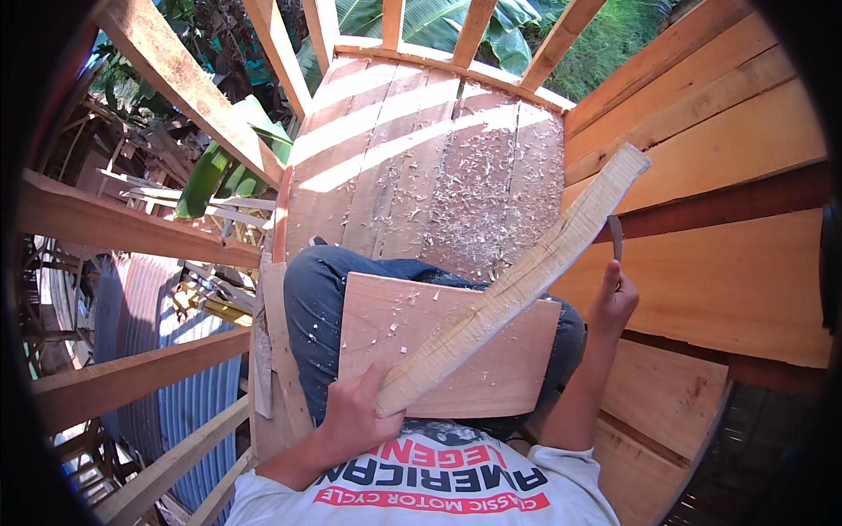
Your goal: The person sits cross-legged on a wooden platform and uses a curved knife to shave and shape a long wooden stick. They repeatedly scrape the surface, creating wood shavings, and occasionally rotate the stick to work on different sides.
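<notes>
A long, slightly curved piece of pale wood (526, 270) slants from my lap up to the far right, its faces rough with tool marks. My left hand (364, 408) is closed round its near end. In my right hand (612, 300), closed in a fist, is a knife (617, 238) with a short curved blade. The blade is beside the wood's right edge, near the far end; whether they touch I cannot tell. The knife's handle is hidden in the fist. Under the wood, a flat wooden board (395, 317) lies across my crossed legs, with a few chips on it.
Shavings (474, 202) cover much of the plank floor (368, 206) ahead. Plank walling (719, 272) stands close on the right. Wooden rails (132, 223) enclose the left and far sides. Beyond the left rails are corrugated sheets (189, 394), scrap timber and green leaves.
</notes>
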{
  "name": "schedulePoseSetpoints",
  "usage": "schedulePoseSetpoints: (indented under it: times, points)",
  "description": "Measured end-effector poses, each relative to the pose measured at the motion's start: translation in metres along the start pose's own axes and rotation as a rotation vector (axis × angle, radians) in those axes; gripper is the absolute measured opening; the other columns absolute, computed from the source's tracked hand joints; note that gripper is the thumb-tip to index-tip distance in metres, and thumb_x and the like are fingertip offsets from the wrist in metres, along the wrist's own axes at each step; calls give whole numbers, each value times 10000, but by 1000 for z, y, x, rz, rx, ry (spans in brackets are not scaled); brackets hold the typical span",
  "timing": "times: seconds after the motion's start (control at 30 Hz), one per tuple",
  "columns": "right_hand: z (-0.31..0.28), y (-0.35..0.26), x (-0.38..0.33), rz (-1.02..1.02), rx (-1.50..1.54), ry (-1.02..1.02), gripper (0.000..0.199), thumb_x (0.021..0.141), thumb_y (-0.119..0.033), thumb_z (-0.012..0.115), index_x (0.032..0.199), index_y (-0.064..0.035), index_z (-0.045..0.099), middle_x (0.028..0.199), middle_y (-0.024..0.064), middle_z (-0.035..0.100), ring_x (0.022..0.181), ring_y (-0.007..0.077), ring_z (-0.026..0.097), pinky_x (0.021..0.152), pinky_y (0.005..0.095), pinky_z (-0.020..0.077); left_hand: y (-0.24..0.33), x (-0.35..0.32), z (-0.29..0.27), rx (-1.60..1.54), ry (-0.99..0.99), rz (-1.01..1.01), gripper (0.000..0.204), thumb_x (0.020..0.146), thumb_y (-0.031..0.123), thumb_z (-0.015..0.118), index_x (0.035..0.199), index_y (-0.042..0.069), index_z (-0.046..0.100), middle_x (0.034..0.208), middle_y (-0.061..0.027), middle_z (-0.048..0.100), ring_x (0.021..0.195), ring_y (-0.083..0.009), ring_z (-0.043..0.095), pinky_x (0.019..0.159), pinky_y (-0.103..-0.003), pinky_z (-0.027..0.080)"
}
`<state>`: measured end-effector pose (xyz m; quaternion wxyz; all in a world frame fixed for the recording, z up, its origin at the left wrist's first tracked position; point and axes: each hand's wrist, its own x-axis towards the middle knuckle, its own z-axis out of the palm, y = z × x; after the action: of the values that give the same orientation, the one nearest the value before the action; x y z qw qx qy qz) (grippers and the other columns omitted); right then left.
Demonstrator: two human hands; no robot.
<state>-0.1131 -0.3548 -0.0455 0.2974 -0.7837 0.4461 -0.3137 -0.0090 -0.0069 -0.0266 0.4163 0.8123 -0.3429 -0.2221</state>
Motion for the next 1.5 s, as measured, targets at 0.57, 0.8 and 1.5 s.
schedulePoseSetpoints:
  times: [0.57, 0.8, 1.5]
  points:
    - [-4, 13, -11, -71, -150, -77, 681, 838, -634, 587, 589, -14, 454, 493, 136, 395, 446, 300, 364, 439, 368, 312, -7, -3, 10, 8, -32, -18, 419, 667, 99, 705, 1049, 34, 547, 731, -181, 635, 661, -364, 661, 567, -408, 520]
    - [20, -34, -82, -403, -91, -337, 671, 818, -642, 602, 583, -24, 486, 494, 132, 409, 434, 321, 449, 440, 372, 350, -6, 11, 12, 9, 17, -31, 413, 676, 101, 705, 1053, 34, 550, 724, -181, 637, 659, -364, 663, 566, -407, 522]
    - [9, -20, -60, -394, -279, -263, 640, 773, -668, 630, 576, -61, 572, 514, 113, 544, 473, 292, 566, 434, 365, 409, 14, 24, 17, -45, -18, -38, 384, 684, 19, 714, 1019, -8, 529, 769, -208, 630, 726, -346, 682, 620, -364, 500]
